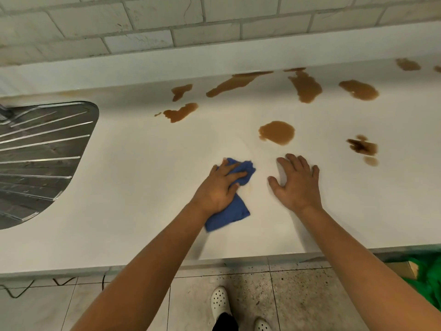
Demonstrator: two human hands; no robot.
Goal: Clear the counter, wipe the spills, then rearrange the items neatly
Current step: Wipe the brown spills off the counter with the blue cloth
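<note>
My left hand (pixel 220 186) presses a crumpled blue cloth (pixel 235 215) flat on the white counter (pixel 133 182), fingers gripping its bunched far end. My right hand (pixel 297 185) rests palm down on the counter just right of the cloth, fingers spread, holding nothing. Several brown spills lie beyond my hands: a round puddle (pixel 276 133) just ahead of my right hand, a dark stain (pixel 362 147) to the right, and long patches (pixel 306 87) near the back edge.
A steel sink drainboard (pixel 40 158) is set into the counter at the left. A tiled wall (pixel 167 22) runs behind. The counter's front edge is near my body, with a green bag (pixel 429 280) on the floor at right.
</note>
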